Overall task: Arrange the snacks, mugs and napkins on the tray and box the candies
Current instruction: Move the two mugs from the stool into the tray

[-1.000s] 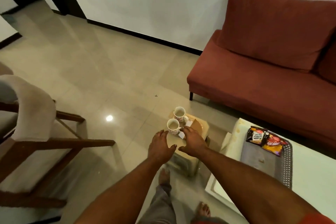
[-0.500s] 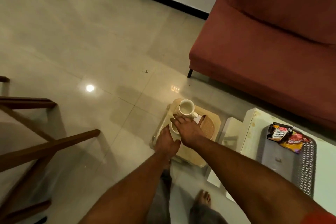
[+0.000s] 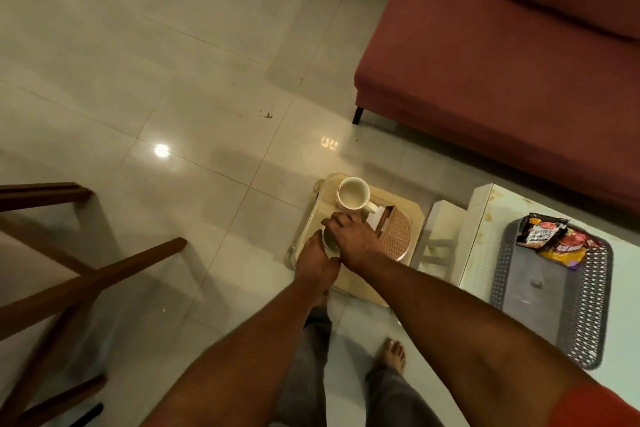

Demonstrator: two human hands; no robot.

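Since a second ago both hands have come down from hovering above the low stool (image 3: 398, 198) and closed in on the nearer mug (image 3: 329, 242), and the view has tipped downward so the chair at the left is mostly cut off.

Both arms reach forward and down, nearly straight. The left hand (image 3: 317, 258) meets the nearer mug from its near-left side, fingers curled up against the wall. The right hand (image 3: 353, 239) lies over the mug from the right, palm down, fingers draped across the rim so that most of the mug is hidden. Together the 2 hands are clasped around it; whether it is lifted off the stool cannot be told.

The second mug (image 3: 353, 196) stands upright and untouched at the stool's far corner, handle pointing right. Just right of the right hand is a brown woven napkin holder (image 3: 394, 234) with white napkins (image 3: 375, 218) in it.

Well apart, on the white table (image 3: 485, 218) at the right, sits the grey perforated tray (image 3: 505, 274) with 2 snack packets (image 3: 554, 236) overlapping at its far end. A red sofa (image 3: 502, 62) fills the upper right.
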